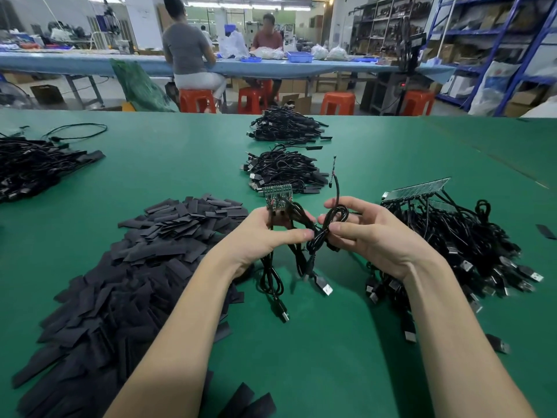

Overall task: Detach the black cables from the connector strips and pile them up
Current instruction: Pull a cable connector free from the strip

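- A short connector strip [277,197] is gripped by the left hand [265,236] above the middle of the green bench [346,342].
- A coiled black cable [328,227] is pinched by the right hand [370,236].
- Piled cables [284,171] are seen toward the far edge.

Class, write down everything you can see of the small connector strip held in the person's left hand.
The connector strip is a small green circuit-board piece, roughly rectangular, with rows of tiny contacts on its face. It stands nearly upright above the green table, touching nothing there. The left hand grips its lower end, hiding that part. Several black cables hang from it, ending in USB plugs. The right hand pinches one looped cable just beside it. Fine detail is too small to read.
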Motion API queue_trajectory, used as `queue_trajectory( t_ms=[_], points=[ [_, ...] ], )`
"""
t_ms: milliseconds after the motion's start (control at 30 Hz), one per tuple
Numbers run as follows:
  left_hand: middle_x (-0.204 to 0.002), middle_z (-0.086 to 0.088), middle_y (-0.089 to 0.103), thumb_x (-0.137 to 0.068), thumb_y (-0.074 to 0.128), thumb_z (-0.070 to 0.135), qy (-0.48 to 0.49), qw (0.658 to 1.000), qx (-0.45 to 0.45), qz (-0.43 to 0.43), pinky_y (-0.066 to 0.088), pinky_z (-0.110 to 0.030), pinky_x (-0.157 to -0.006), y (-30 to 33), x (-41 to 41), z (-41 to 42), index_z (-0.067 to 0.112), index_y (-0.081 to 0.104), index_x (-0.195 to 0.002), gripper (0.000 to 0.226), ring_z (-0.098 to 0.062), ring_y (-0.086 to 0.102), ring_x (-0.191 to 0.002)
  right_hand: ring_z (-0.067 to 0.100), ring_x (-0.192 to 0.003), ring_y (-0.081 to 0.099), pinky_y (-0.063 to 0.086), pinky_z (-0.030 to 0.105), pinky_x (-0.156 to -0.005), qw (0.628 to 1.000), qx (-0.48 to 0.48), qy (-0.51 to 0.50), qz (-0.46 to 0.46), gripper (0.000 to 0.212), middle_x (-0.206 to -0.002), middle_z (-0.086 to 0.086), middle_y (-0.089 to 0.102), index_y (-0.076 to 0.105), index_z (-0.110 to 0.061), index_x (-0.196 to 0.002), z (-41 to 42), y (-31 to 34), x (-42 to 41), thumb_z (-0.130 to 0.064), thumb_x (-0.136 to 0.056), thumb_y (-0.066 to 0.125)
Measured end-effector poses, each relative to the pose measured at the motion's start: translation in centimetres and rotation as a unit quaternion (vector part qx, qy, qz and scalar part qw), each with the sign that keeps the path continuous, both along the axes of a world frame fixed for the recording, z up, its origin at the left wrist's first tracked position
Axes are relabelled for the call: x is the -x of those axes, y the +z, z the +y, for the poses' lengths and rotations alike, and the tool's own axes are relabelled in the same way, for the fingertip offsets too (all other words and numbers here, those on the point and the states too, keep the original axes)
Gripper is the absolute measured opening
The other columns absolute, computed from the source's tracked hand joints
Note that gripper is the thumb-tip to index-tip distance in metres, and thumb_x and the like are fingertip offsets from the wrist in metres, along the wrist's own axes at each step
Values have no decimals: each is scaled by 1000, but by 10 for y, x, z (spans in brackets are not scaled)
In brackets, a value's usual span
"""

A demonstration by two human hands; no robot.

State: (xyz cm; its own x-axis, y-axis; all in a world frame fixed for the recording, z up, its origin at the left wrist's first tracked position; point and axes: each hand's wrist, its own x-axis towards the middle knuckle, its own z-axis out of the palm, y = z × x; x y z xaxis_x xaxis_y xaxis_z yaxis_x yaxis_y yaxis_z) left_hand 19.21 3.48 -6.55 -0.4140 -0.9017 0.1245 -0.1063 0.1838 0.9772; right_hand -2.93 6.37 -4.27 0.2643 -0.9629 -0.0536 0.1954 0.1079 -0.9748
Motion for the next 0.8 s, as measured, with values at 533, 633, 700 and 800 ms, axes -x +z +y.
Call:
queue_trajectory(
  t_ms=[533,633,700,800],
  points=[
    [-96,-13,77,-75,76,16,12,999,17,-33,52,-28,-87,-1,17,4,0,71,-94,25,-11,61,-80,20,-73,60,56,32,-75,989,-45,35,135,35,-82,10,64,65,-11,-106,-1,7,-7,18,-86,63],
    [-79,3,67,-77,75,18,-12,999,-9,-33,46,-17,-68,1,15,6,11,75,-86,12,-9,55,-71,22,-79,61,54,34,-77,988,-52,48,135,38,-80,7,68,64,-9,-113,-2,6,-6,18,-87,60],
    [-79,3,66,-76,74,21,-27,999,-35,-25,46,-19,-65,1,13,6,25,77,-82,7,-12,55,-74,22,-80,61,54,33,-76,988,-44,63,134,40,-81,6,69,62,-4,-121,-2,5,-4,18,-87,60],
    [-85,-1,71,-80,72,15,-43,996,-72,1,51,-19,-68,-1,13,7,21,75,-85,8,-16,63,-78,19,-80,61,55,31,-73,988,-3,63,139,41,-82,3,70,59,-2,-122,0,3,-4,19,-87,60]
  ],
)
